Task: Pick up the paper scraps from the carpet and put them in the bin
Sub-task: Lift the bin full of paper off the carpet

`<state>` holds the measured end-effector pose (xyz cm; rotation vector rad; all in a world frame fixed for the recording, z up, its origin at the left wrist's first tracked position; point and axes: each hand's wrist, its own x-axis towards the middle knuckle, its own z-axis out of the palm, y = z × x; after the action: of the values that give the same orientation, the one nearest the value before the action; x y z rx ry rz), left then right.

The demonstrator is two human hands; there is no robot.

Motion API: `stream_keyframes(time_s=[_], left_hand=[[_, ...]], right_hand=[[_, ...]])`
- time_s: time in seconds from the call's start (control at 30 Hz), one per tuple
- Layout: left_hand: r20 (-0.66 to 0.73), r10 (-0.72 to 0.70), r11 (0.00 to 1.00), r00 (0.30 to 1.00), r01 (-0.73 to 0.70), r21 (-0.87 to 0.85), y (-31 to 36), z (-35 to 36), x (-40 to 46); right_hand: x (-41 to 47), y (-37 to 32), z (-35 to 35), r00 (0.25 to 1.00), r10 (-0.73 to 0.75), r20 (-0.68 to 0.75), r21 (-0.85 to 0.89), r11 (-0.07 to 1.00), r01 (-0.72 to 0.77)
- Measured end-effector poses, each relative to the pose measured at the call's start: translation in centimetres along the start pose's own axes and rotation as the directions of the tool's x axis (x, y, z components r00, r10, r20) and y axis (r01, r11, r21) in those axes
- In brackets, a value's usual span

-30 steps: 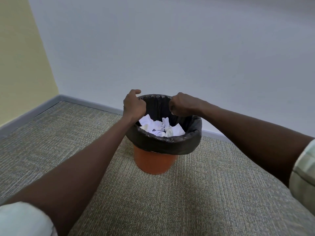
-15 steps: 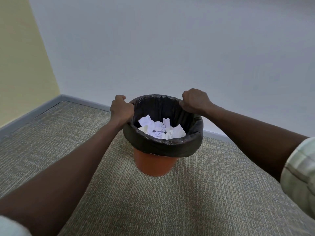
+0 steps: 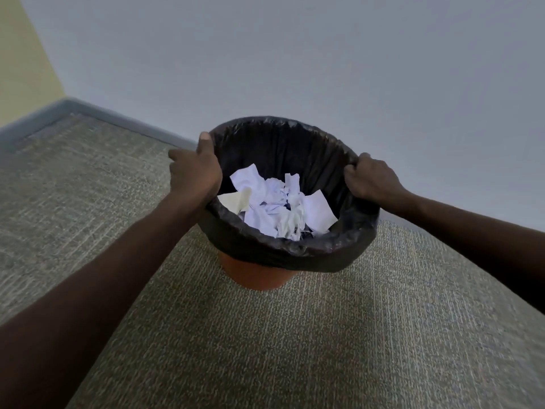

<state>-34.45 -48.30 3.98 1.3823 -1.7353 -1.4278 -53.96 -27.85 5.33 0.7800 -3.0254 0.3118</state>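
Filling the upper half of the frame is a pale grey wall (image 3: 295, 54), with a strip of yellow wall (image 3: 20, 54) at the upper left and a grey skirting board (image 3: 118, 119) running along its foot. Below it, grey-green carpet (image 3: 265, 349) covers the whole lower half. At the centre stands the bin (image 3: 256, 276), an orange tub lined with a black bag (image 3: 283, 249) whose edge is folded down over the rim. Both forearms reach in from the lower corners to the bin. The left hand (image 3: 196, 172) sits on the left side of the rim, thumb up against the bag's edge and a finger pointing out to the left; whether it grips the bag cannot be told. The right hand (image 3: 371, 181) is at the right side of the rim, fingers curled and pinching the bag's edge. Inside the bin lie the paper scraps (image 3: 280, 205), crumpled white pieces with one cream piece at their left. No brand, label or writing can be read on anything.
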Motion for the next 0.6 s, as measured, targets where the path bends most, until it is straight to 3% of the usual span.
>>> stream_keyframes(time_s=[0.13,0.23,0.43,0.6], left_hand=[[-0.012,0.014,1.0,1.0,-0.015,-0.013,-1.3,0.1,1.0],[-0.047,0.024,1.0,0.999,-0.023,0.017,-1.3,0.2,0.4],[-0.197,0.195,0.94,0.961,-0.126,0.319,-0.4,-0.2,-0.7],[-0.213,0.199,0.939,0.957,-0.124,0.32,0.7,-0.4,-1.5]], right_hand=[[0.4,0.1,0.2,0.994,0.112,0.021,0.248,0.962,-0.114],[0.4,0.3,0.4,0.981,0.189,0.041,0.33,0.924,-0.192],[0.3,0.1,0.4,0.963,0.268,0.008,0.26,0.93,-0.261],[0.1,-0.5,0.1,0.954,0.301,0.013,0.196,0.934,-0.298]])
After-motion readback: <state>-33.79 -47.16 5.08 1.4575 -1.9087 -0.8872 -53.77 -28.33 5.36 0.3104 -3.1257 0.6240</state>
